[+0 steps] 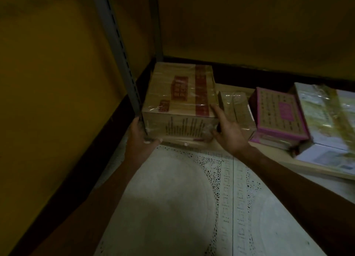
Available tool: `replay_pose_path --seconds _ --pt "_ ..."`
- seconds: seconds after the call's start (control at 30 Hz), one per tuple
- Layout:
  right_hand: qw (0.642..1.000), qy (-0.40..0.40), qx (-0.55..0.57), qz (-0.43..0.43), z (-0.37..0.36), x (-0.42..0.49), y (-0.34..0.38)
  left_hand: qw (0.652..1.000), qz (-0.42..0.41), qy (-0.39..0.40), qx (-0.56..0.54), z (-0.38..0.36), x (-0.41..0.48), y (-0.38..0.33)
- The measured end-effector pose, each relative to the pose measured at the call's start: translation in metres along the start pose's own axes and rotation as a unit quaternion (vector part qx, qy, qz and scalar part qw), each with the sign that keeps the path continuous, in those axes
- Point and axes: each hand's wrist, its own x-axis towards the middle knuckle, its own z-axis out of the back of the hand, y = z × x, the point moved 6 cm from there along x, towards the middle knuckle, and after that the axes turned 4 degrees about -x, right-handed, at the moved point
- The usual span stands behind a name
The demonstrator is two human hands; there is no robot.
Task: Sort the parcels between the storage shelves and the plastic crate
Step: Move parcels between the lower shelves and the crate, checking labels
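- Nearest: pale patterned floor (172,198), with forearms stretched over it.
- Left grip (139,134) curled round the lower left corner of the brown taped box (180,94).
- Right grip (228,130) spread on the box's right front corner, fingers straight.
- Box low on the shelf, beside the grey upright (123,59).
- To the right: small wrapped parcel (236,109), then pink parcel (278,113).
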Motion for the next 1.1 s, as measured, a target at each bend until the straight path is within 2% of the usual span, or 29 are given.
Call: replay_pose_path --seconds 0.07,0.13,0.23,0.33,0.4,0.43,0.53,0.63,0.7,0.83,0.93,1.03,1.1 --pt "0.999 -0.036 0.021 0.016 0.007 -0.006 0.015 0.999 0.001 0.018 -0.032 -0.001 -0.003 -0.006" --pt "0.998 -0.058 0.04 0.006 0.013 -0.008 0.023 0.999 0.003 -0.005 -0.052 0.006 0.0 -0.016" --pt "0.982 -0.121 0.136 -0.049 0.043 0.01 0.025 0.999 -0.045 -0.029 -0.009 0.018 0.009 -0.046" --pt "0.932 -0.161 0.299 -0.126 0.081 0.033 0.03 0.993 -0.102 -0.016 -0.054 0.025 0.019 -0.087" --pt "0.894 -0.153 0.388 -0.165 0.103 0.042 0.034 0.987 -0.115 -0.005 -0.114 0.029 0.027 -0.112" --pt "0.891 -0.138 0.401 -0.161 0.113 0.046 0.037 0.982 -0.123 -0.003 -0.141 0.032 0.031 -0.122" --pt "0.901 -0.085 0.406 -0.127 0.136 0.052 0.046 0.966 -0.173 0.013 -0.192 0.039 0.039 -0.149" --pt "0.897 -0.011 0.435 -0.081 0.141 0.054 0.057 0.967 -0.218 -0.002 -0.13 0.047 0.044 -0.171" --pt "0.904 0.009 0.424 -0.052 0.139 0.054 0.061 0.969 -0.222 -0.014 -0.107 0.051 0.049 -0.181" --pt "0.936 -0.034 0.349 -0.031 0.142 0.058 0.061 0.977 -0.186 -0.024 -0.105 0.054 0.059 -0.189" --pt "0.942 -0.045 0.333 -0.028 0.143 0.059 0.062 0.983 -0.122 -0.041 -0.132 0.055 0.069 -0.175" --pt "0.937 -0.009 0.349 -0.034 0.128 0.053 0.061 0.987 -0.067 -0.041 -0.137 0.049 0.078 -0.159" --pt "0.94 0.017 0.34 -0.024 0.112 0.047 0.061 0.989 -0.059 -0.034 -0.131 0.042 0.082 -0.154"
